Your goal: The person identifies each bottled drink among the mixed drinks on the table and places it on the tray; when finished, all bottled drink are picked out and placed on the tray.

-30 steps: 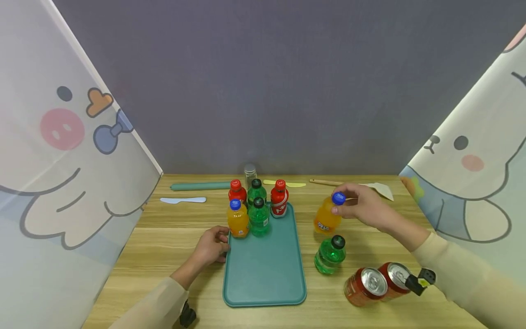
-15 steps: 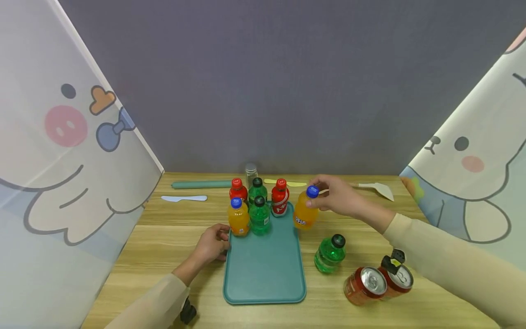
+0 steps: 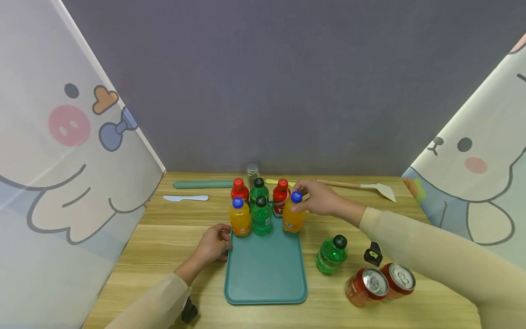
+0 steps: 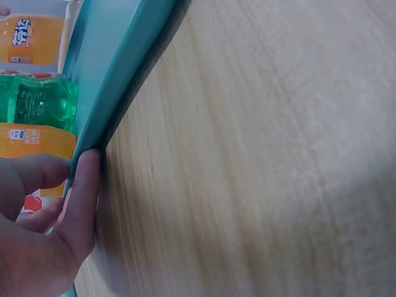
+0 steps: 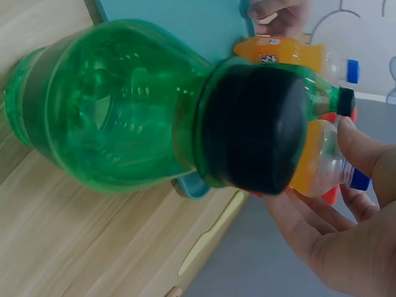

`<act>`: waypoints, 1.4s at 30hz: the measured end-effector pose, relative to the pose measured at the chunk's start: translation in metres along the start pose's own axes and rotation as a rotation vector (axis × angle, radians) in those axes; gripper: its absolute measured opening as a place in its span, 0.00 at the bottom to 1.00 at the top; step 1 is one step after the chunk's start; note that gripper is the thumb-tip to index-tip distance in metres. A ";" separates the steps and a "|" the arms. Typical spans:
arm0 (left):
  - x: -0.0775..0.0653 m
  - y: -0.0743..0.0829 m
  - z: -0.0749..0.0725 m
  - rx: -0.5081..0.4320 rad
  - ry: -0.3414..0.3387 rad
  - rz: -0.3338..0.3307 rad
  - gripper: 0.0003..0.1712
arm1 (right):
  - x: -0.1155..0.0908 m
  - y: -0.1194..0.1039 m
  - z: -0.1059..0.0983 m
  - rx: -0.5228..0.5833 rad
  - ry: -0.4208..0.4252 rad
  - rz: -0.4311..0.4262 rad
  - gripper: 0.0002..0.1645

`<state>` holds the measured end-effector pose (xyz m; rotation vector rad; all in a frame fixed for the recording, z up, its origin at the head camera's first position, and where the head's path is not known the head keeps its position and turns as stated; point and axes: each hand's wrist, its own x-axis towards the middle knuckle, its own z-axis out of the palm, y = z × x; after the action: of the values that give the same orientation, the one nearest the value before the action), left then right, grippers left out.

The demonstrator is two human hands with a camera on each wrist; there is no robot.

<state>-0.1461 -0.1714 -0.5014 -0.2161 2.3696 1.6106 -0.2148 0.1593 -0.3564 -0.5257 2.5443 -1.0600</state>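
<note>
My right hand (image 3: pixel 316 197) pinches an orange soda bottle (image 3: pixel 293 221) with a blue cap near its neck, upright at the right rim of the teal tray (image 3: pixel 267 274). In the right wrist view, thumb and fingers sit either side of that bottle's neck. My left hand (image 3: pixel 214 243) pinches the tray's left rim between thumb and finger, as the left wrist view shows. Grouped at the tray's far end are another orange soda bottle (image 3: pixel 240 221), two green bottles, the nearer green bottle (image 3: pixel 261 219) with a black cap, and two red-capped bottles, one red bottle (image 3: pixel 279 196) at right.
Right of the tray stands a green bottle (image 3: pixel 331 256), with two red cans (image 3: pixel 361 290) nearer the front. Along the back lie a teal rod (image 3: pixel 205 184), a pale blue knife (image 3: pixel 186 198), a yellow knife (image 3: pixel 275 182) and a spatula (image 3: pixel 380 188). A glass jar (image 3: pixel 252 173) stands behind the bottles.
My right hand has carried the orange soda bottle leftward from the table's right side to the tray's right rim. The left hand has stayed at the tray's left rim.
</note>
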 end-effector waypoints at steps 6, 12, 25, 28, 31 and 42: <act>0.000 0.000 0.000 -0.006 0.000 0.001 0.29 | 0.006 0.001 0.008 -0.048 0.004 -0.014 0.21; 0.000 0.001 0.001 -0.007 0.002 0.000 0.29 | 0.010 0.002 0.013 -0.127 -0.013 -0.003 0.21; 0.002 -0.001 0.001 -0.010 0.001 -0.004 0.29 | 0.015 0.001 0.010 0.010 -0.125 0.080 0.25; 0.001 -0.002 0.001 -0.008 0.002 -0.002 0.29 | 0.012 0.000 0.008 0.057 -0.169 0.112 0.30; 0.000 -0.001 0.000 -0.006 0.002 0.000 0.29 | 0.007 0.001 0.006 0.062 -0.179 0.105 0.33; -0.002 0.000 -0.001 -0.005 -0.003 -0.004 0.29 | -0.006 0.004 0.004 0.079 -0.120 0.001 0.31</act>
<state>-0.1447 -0.1718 -0.5003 -0.2188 2.3616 1.6139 -0.2081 0.1624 -0.3613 -0.5498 2.3884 -1.0899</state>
